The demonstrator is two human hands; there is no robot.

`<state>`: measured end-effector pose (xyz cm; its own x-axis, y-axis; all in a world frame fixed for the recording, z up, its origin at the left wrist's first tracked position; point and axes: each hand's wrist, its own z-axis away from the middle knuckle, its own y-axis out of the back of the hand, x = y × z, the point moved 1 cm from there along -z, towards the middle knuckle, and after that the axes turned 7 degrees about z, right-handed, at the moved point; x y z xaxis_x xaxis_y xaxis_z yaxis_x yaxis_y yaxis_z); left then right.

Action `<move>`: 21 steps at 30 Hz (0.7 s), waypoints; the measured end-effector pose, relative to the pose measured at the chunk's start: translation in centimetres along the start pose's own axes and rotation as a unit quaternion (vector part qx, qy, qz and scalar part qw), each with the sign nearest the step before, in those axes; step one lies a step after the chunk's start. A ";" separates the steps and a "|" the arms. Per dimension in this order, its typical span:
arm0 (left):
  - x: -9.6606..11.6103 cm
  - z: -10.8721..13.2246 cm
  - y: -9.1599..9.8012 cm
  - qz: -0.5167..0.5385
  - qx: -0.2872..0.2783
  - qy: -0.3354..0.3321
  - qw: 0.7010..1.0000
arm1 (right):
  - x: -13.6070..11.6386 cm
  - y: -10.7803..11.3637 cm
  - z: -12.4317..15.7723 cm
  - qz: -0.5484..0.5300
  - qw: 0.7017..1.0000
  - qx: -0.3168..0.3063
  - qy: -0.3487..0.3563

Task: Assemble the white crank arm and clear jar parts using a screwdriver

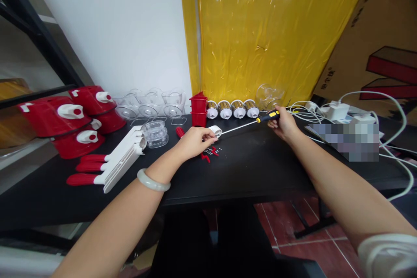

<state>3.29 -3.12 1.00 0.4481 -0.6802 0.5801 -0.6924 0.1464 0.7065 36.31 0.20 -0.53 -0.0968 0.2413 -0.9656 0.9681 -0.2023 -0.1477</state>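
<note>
— Above the bench [254, 160], what is held?
— The screwdriver [260, 119] is wrapped by the right hand [284, 124]; near its tip, a white part [215, 130] is pinched by the left hand [196, 142].
— And handling?
— Light and stiff, probably; handle and rim are best gripped.

A workshop; screwdriver [269, 116], rowed drums [238, 109] and red housings [48, 116] show it.
</note>
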 end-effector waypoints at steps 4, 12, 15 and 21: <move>-0.1 0.0 0.2 0.000 -0.009 0.009 1.000 | 0.0 0.0 0.0 -0.022 1.000 0.008 -0.007; -0.1 0.1 0.1 -0.004 -0.012 0.011 1.000 | -0.1 -0.1 0.1 -0.029 0.999 0.020 -0.008; -0.2 0.1 0.1 -0.003 -0.020 0.011 1.000 | -0.1 -0.2 0.1 -0.028 0.999 0.019 -0.010; -0.2 0.0 0.2 -0.022 -0.031 0.017 0.999 | -0.1 -0.2 0.1 -0.026 1.000 0.015 -0.005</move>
<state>3.06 -2.94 0.96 0.4964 -0.6628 0.5606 -0.6359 0.1620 0.7546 36.14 0.13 -0.38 -0.1499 0.2427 -0.9584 0.9540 -0.2189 -0.2047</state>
